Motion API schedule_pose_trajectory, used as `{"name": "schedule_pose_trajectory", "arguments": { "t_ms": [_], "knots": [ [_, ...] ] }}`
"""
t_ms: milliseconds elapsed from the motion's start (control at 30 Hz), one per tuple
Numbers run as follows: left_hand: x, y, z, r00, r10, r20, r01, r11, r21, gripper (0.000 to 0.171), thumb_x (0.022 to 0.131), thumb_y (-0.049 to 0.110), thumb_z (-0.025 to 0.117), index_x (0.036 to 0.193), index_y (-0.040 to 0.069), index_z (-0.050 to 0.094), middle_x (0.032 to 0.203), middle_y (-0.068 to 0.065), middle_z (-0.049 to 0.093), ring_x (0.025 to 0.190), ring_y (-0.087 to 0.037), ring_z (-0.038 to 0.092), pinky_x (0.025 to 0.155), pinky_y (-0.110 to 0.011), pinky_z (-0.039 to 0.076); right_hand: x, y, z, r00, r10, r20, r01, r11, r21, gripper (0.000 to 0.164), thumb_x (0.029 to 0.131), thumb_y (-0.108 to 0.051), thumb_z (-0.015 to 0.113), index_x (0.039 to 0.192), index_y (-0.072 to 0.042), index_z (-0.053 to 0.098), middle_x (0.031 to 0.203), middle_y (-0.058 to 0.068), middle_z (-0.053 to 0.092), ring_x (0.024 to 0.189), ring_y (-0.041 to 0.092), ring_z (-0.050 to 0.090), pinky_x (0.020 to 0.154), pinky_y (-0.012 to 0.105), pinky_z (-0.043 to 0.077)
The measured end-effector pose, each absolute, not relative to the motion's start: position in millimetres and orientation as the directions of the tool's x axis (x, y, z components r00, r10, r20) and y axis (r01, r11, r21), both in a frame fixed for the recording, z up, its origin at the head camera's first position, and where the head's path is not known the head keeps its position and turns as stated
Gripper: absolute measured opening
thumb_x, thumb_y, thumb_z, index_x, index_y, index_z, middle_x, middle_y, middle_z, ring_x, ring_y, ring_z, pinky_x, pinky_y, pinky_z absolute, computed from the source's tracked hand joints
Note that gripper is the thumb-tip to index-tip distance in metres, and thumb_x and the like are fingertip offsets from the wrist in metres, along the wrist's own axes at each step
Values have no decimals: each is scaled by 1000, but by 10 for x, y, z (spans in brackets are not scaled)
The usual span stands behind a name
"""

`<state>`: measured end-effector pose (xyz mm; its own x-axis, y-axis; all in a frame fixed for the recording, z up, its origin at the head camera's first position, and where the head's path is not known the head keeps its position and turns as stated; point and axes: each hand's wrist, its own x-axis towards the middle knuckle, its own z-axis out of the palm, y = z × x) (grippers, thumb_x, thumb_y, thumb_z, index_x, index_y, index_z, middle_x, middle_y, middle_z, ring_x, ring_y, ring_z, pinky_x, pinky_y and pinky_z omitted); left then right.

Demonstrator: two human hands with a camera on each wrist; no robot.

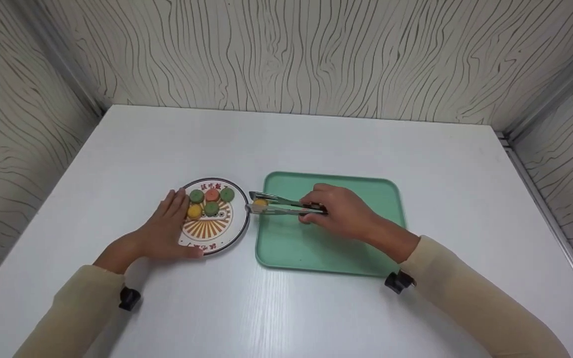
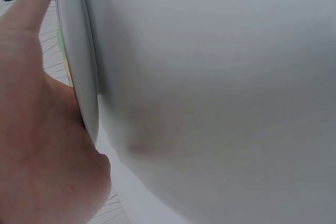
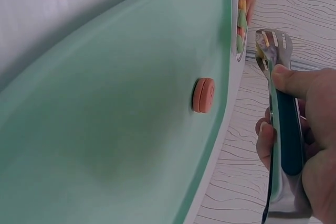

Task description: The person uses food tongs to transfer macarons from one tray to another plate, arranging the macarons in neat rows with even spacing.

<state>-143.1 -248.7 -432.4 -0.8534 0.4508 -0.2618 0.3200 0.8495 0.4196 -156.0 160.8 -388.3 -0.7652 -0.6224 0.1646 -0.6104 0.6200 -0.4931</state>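
My right hand grips metal tongs with dark green grips and fork-like tips. A yellow macaron sits between the tips, over the gap between the tray's left edge and the plate. My left hand rests against the left side of a round white plate, its fingers extended and its thumb at the near rim. Several macarons lie in the plate's far half: green ones, an orange one and a yellow one. An orange macaron lies on the green tray, hidden in the head view.
The tray is right of the plate on a white table. Wood-grain patterned panels stand behind the table and at both sides. Small black devices are worn at both wrists.
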Motion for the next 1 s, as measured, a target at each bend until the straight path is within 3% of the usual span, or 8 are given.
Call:
{"name": "schedule_pose_trajectory", "arguments": {
  "t_ms": [567, 1000],
  "knots": [
    [-1426, -2487, -4304, -850, 466, -244, 337, 839, 428, 134, 78, 69, 74, 155, -16, 6, 165, -32, -5, 151, -50, -12, 121, -62, 4, -1652, 1241, -3900, -761, -643, 87, -596, 639, -487, 25, 93, -20, 77, 114, -7, 76, 95, 5, 66, 74, 12, 52, 67, 29, 47],
    [-1425, -2495, -4303, -849, 461, -259, 326, 842, 430, 134, 78, 70, 74, 157, -13, 4, 166, -29, -7, 152, -48, -14, 121, -62, 5, -1712, 1029, -4008, -756, -650, 84, -609, 649, -456, 18, 92, -18, 77, 107, -7, 77, 90, 1, 63, 74, 13, 52, 67, 30, 47]
  ]
}}
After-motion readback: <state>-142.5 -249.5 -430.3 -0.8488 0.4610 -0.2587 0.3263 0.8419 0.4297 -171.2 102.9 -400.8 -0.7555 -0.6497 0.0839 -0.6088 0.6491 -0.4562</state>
